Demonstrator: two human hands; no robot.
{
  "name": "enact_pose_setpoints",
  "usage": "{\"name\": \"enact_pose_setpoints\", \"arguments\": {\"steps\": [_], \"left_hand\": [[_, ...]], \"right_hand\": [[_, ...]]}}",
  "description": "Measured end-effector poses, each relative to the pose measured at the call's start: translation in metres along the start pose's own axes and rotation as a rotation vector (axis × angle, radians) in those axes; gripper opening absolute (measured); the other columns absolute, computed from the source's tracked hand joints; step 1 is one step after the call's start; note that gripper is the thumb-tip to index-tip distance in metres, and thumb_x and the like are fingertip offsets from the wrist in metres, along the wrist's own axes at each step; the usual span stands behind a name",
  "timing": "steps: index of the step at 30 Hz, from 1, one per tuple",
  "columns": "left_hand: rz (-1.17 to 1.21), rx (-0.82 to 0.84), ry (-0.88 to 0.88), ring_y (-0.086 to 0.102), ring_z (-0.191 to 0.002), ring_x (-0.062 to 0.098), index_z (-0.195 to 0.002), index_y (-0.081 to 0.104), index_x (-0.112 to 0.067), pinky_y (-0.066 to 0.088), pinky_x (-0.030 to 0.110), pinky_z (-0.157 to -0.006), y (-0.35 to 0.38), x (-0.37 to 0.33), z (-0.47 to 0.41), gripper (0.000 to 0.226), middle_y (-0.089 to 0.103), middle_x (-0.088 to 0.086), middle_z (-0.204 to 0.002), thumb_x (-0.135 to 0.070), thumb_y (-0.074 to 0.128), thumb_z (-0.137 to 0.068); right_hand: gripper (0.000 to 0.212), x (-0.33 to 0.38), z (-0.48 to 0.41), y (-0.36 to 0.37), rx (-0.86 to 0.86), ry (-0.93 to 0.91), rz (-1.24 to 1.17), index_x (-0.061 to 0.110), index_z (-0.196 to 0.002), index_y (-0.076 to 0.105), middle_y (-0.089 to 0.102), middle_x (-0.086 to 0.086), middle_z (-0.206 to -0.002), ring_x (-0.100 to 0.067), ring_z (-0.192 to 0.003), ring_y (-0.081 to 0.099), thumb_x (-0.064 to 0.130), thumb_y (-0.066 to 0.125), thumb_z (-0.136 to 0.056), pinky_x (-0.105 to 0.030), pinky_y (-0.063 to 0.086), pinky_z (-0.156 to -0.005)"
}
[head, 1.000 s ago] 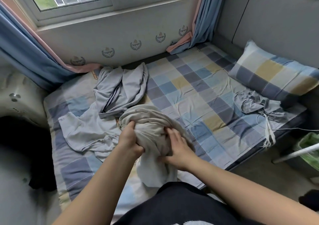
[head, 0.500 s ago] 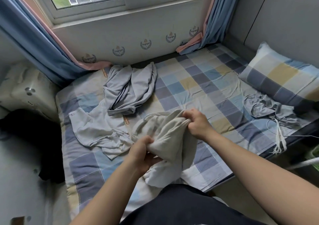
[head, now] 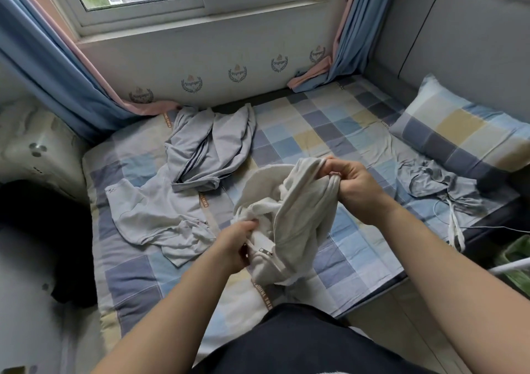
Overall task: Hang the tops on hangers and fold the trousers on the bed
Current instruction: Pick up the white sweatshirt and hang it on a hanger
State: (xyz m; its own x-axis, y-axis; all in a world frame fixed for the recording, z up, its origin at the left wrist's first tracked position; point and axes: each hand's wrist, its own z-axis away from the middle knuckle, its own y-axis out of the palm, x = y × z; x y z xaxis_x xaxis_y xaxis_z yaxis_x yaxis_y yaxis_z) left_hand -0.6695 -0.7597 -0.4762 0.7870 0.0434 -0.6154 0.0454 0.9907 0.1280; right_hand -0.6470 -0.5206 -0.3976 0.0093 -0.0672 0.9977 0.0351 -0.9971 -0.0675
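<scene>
Broadly, the bed point(head: 329, 133) fills mid-frame, with grey tops point(head: 212, 150) heaped left of centre and grey trousers point(head: 436, 181) crumpled at right beside the pillow point(head: 464, 133); no hanger is in view, so hanging may stall. At centre the cream garment point(head: 298, 210) hangs bunched above the sheet, its lower end near the bed's front edge, where a lost grip could drop it floorward. The right hand point(head: 352, 181) clenches gathered cloth at its top while the left hand point(head: 235, 244) pinches fabric by the zip point(head: 265, 252); pulling apart could twist it tighter or snag that zip.
</scene>
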Motion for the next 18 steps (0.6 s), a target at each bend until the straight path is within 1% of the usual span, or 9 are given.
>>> {"name": "enact_pose_setpoints", "arguments": {"steps": [3, 5, 6, 8, 10, 13, 14, 15, 18], "left_hand": [[0.254, -0.016, 0.11, 0.068, -0.097, 0.034, -0.127, 0.063, -0.001, 0.057, 0.047, -0.089, 0.0, -0.011, -0.007, 0.029, 0.07, 0.02, -0.114, -0.012, 0.052, -0.102], [0.36, 0.011, 0.151, 0.067, -0.11, 0.035, -0.128, 0.062, -0.001, 0.054, 0.049, -0.096, 0.003, -0.017, -0.007, 0.031, 0.069, 0.021, -0.122, -0.011, 0.046, -0.104], [0.399, 0.037, 0.153, 0.068, -0.11, 0.034, -0.128, 0.063, -0.001, 0.056, 0.047, -0.094, 0.004, -0.018, -0.005, 0.031, 0.07, 0.02, -0.12, -0.012, 0.044, -0.105], [0.448, 0.11, 0.144, 0.073, -0.1, 0.029, -0.123, 0.064, -0.002, 0.061, 0.04, -0.079, 0.007, -0.018, -0.001, 0.033, 0.074, 0.018, -0.113, -0.012, 0.039, -0.105], [0.457, 0.171, 0.132, 0.074, -0.097, 0.028, -0.121, 0.065, -0.002, 0.061, 0.039, -0.076, 0.008, -0.016, 0.005, 0.036, 0.073, 0.017, -0.115, -0.014, 0.035, -0.105], [0.459, 0.231, 0.19, 0.072, -0.104, 0.03, -0.113, 0.072, -0.002, 0.055, 0.043, -0.09, 0.007, -0.02, 0.011, 0.039, 0.071, 0.019, -0.119, -0.014, 0.036, -0.102], [0.458, 0.253, 0.213, 0.071, -0.105, 0.03, -0.109, 0.075, -0.001, 0.054, 0.045, -0.093, 0.007, -0.023, 0.013, 0.041, 0.072, 0.02, -0.118, -0.014, 0.037, -0.101], [0.445, 0.275, 0.236, 0.07, -0.108, 0.032, -0.109, 0.076, 0.0, 0.054, 0.046, -0.097, 0.007, -0.025, 0.016, 0.041, 0.071, 0.021, -0.118, -0.013, 0.038, -0.1], [0.376, 0.354, 0.261, 0.06, -0.122, 0.04, -0.129, 0.061, 0.01, 0.044, 0.051, -0.11, 0.008, -0.031, 0.023, 0.046, 0.062, 0.028, -0.131, -0.012, 0.044, -0.091]], "right_hand": [[0.04, -0.014, 0.004, -0.008, -0.074, 0.077, 0.105, -0.011, -0.096, 0.066, 0.067, -0.024, -0.101, -0.024, -0.096, 0.061, -0.029, 0.033, -0.08, -0.037, 0.049, -0.091], [0.044, -0.03, 0.01, -0.01, -0.139, 0.17, 0.168, -0.01, -0.1, 0.066, 0.068, -0.028, -0.106, -0.024, -0.096, 0.061, -0.027, 0.031, -0.08, -0.037, 0.049, -0.089], [0.046, -0.037, 0.013, -0.009, -0.157, 0.215, 0.185, -0.006, -0.103, 0.067, 0.07, -0.026, -0.107, -0.023, -0.097, 0.062, -0.025, 0.03, -0.081, -0.036, 0.05, -0.088], [0.047, -0.051, 0.021, -0.008, -0.143, 0.302, 0.168, 0.001, -0.109, 0.07, 0.073, -0.018, -0.109, -0.02, -0.098, 0.064, -0.021, 0.035, -0.086, -0.034, 0.051, -0.088], [0.039, -0.064, 0.025, -0.008, -0.102, 0.383, 0.094, 0.007, -0.106, 0.071, 0.075, -0.009, -0.102, -0.018, -0.094, 0.064, -0.014, 0.043, -0.089, -0.033, 0.051, -0.083], [0.009, -0.073, 0.026, -0.005, -0.154, 0.532, 0.013, 0.013, -0.096, 0.062, 0.061, -0.011, -0.096, -0.02, -0.087, 0.056, 0.014, 0.053, -0.099, -0.036, 0.044, -0.077], [0.013, -0.076, 0.026, -0.003, -0.185, 0.574, 0.031, 0.015, -0.1, 0.057, 0.059, -0.011, -0.099, -0.019, -0.088, 0.055, 0.028, 0.055, -0.101, -0.037, 0.044, -0.078], [0.028, -0.078, 0.027, 0.0, -0.193, 0.608, 0.08, 0.015, -0.108, 0.053, 0.059, -0.01, -0.104, -0.018, -0.09, 0.056, 0.041, 0.057, -0.1, -0.035, 0.045, -0.078], [0.073, -0.079, 0.026, 0.015, -0.043, 0.654, 0.159, 0.025, -0.132, 0.047, 0.06, -0.003, -0.128, -0.015, -0.114, 0.059, 0.078, 0.054, -0.082, -0.033, 0.042, -0.087]]}}
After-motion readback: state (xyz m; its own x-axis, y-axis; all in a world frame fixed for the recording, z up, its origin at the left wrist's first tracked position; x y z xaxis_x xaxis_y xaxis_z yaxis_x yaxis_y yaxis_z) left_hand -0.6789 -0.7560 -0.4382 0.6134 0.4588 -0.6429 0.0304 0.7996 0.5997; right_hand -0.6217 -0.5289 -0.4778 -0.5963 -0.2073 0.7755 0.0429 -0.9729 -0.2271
